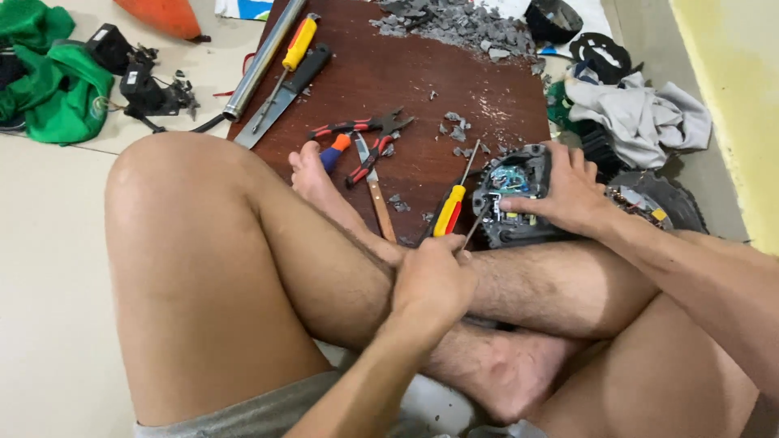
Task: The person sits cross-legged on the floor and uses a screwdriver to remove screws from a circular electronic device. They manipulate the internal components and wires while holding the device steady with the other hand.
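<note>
At the far left, a heap of green cloth [45, 77] lay on the pale floor, with a black tangle of parts and wires [146, 85] just beside it and the tip of an orange object [166, 15] above. A steel tube [264, 58] slanted along the left edge of a dark red-brown board [454, 89], and next to it lay a yellow-handled screwdriver [294, 55] and a black-handled blade [288, 93]. Nearer the person's bare foot [312, 174] sat red-handled pliers [361, 126], a second pair of red-handled cutters [369, 158], an orange-and-blue handle [334, 150] and a wooden-handled tool [380, 209]. Grey rubble [454, 24] was piled at the board's top edge, with smaller chips scattered below. The left hand [434, 280] was closed tight around a thin metal tool [477, 223] whose tip reached toward a black round motor housing [511, 203]; a yellow-and-red screwdriver [453, 203] lay just left of that housing. The housing rested on the board's right edge against the crossed legs, its open top showing green and blue electronics. The right hand [568, 195] lay spread over its right side, fingers flat, pressing it down. Further right sat a crumpled grey cloth [641, 113] and a black round part [657, 203] carrying a small yellow patch; no label could be made out.
</note>
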